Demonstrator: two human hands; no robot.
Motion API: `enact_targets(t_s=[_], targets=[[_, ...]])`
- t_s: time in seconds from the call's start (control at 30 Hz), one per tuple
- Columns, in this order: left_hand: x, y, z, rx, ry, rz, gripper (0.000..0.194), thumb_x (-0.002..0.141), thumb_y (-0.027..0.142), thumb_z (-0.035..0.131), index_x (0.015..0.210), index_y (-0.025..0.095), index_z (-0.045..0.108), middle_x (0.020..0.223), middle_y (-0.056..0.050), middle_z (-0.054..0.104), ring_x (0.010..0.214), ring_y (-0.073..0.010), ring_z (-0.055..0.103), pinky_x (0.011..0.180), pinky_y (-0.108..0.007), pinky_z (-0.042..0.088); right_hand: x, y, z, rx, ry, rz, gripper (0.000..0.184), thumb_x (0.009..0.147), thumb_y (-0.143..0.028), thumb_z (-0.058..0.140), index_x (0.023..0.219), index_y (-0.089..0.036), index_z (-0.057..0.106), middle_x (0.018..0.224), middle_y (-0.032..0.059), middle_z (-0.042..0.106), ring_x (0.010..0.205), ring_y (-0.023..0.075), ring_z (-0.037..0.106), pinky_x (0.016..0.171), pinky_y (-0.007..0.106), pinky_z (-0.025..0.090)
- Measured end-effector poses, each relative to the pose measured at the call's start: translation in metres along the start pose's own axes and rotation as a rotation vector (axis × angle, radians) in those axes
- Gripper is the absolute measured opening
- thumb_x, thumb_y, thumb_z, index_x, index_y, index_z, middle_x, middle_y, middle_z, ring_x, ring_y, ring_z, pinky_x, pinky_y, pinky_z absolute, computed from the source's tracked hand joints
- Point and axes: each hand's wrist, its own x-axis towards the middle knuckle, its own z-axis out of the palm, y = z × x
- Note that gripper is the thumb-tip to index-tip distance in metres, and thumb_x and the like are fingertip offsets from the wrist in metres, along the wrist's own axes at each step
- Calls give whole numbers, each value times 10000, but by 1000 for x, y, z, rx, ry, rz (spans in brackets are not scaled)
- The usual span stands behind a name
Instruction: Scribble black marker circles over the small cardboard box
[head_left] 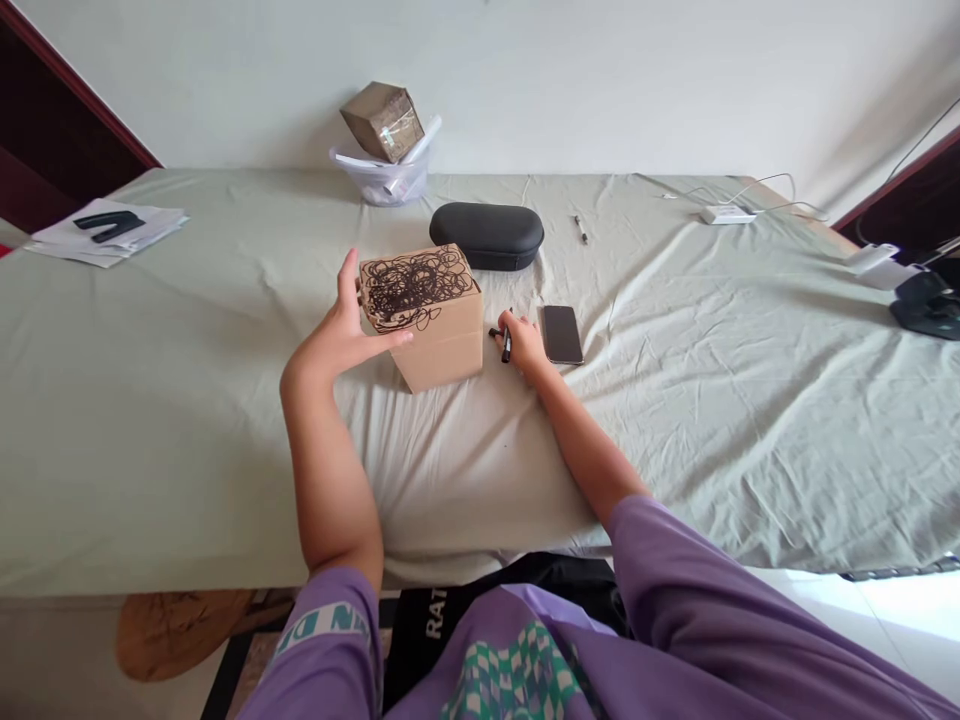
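A person in a purple shirt [697, 590] works at a table under a pale green cloth [187, 430]. Just right of a cardboard box [442, 345], its top scribbled with black loops, the right hand [523, 342] curls closed around a black marker [507, 346]. At the box's left end, the left hand [337, 335] spreads wide, thumb against the near top edge; how firmly it presses cannot be told. Farther right of the box lies a smartphone [563, 334]; behind it, a black zippered case [487, 236]; well beyond, a clear plastic tub [367, 182].
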Motion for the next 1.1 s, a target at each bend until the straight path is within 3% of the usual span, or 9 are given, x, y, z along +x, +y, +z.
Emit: enact_targets(t_s=[0.13,0.23,0.3,0.4,0.6,0.73,0.83,0.93,1.1], targets=[[1,-2,-5,61,155,152,1412,800,549,984,1799,241,35,1877,-241,90,1698,-444,312,1357,-692,324,5,-10,3,10,34,-17,198,894,-250,635,901,-279,440,836,-6,623,776,195,541,850,369,500],[0,13,0,38,463,445,1048,812,642,953,1650,247,464,1629,-183,526,1446,-365,603,1205,-556,518,7,-45,-10,201,215,-199,280,946,-387,648,935,-296,384,1018,24,711,786,174,612,824,381,565],[-4,33,10,-32,573,574,690,880,621,905,1432,275,679,1241,-90,732,1042,-250,730,893,-401,593,-3,-77,-20,369,302,-408,358,949,-479,718,956,-305,404,1076,22,758,760,169,648,754,386,589],[-13,68,31,-108,441,667,414,959,574,852,1261,300,780,925,-14,767,710,-162,663,601,-322,454,-29,-120,-31,414,338,-609,365,983,-437,754,927,-317,415,1060,8,794,783,187,693,792,417,618],[-23,98,54,-52,466,739,180,1107,421,690,1193,309,802,1122,-37,801,826,-195,718,613,-329,490,-67,-154,-47,332,175,-604,257,1001,-381,762,947,-322,518,1236,53,805,1024,248,722,981,481,586],[-21,90,48,33,386,753,335,1140,519,585,1347,331,770,1132,-74,773,963,-267,733,868,-441,618,-74,-162,-66,649,225,-570,202,1072,-510,644,1178,-354,572,946,12,789,683,221,537,714,422,468],[-20,86,48,42,380,779,527,1137,661,455,1452,345,737,1002,-88,690,945,-291,704,902,-487,626,-78,-167,-77,871,158,-463,231,1025,-528,626,1129,-333,559,602,-62,465,542,185,301,580,376,319],[-20,86,55,-12,347,802,575,1141,685,387,1526,383,689,924,-76,626,859,-273,682,805,-468,628,-80,-170,-78,921,57,-382,267,904,-454,711,930,-307,490,594,-85,260,522,144,232,530,339,318],[-20,86,65,-16,275,796,585,1132,711,367,1556,419,646,890,-69,602,851,-288,694,805,-494,621,-75,-172,-71,953,-139,-256,220,879,-399,629,860,-290,439,592,-99,240,498,107,188,503,292,226]])
